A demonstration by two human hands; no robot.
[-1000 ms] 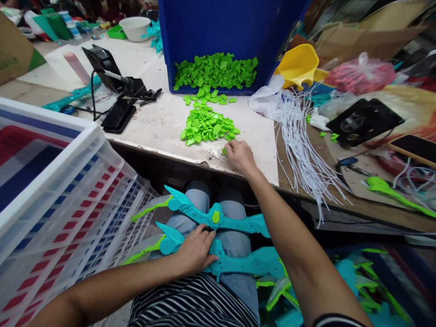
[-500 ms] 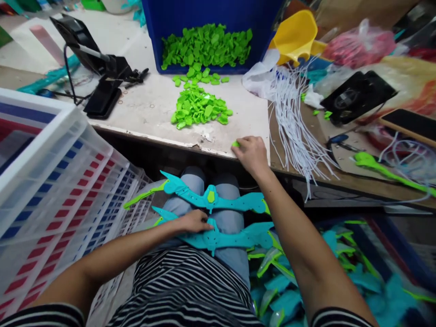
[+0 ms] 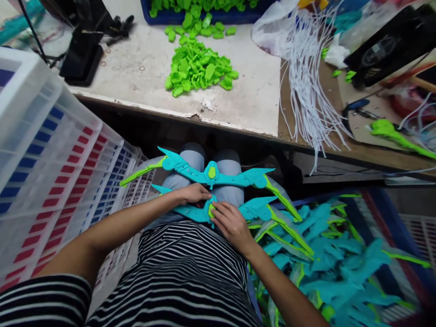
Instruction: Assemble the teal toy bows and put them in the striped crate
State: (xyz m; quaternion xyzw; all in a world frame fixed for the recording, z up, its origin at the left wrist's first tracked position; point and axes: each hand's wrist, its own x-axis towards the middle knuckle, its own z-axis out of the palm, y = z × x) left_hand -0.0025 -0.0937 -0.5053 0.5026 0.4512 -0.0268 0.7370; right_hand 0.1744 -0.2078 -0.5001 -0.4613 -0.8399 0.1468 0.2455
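Two turquoise toy bows with lime-green limbs lie across my lap. The farther toy bow point(image 3: 230, 180) has a green piece point(image 3: 212, 172) set in its centre, and neither hand touches it. On the nearer toy bow point(image 3: 257, 210), my left hand point(image 3: 196, 194) grips the body just left of the middle. My right hand point(image 3: 232, 223) holds a small green plastic piece point(image 3: 211, 210) against that bow's centre, fingertips closed on it. The fingers partly cover the piece, so how deep it sits is hidden.
A heap of loose green pieces point(image 3: 200, 70) lies on the worktable point(image 3: 136, 91), before a blue bin point(image 3: 218, 19). White cords point(image 3: 308, 91) hang over the table edge. A white slatted crate point(image 3: 64, 150) stands left; several toy bows point(image 3: 327, 254) fill a container at right.
My right hand has come from the table edge down to the nearer bow, bringing a green piece to its centre. My left hand stays on that bow. The view has tilted downward.
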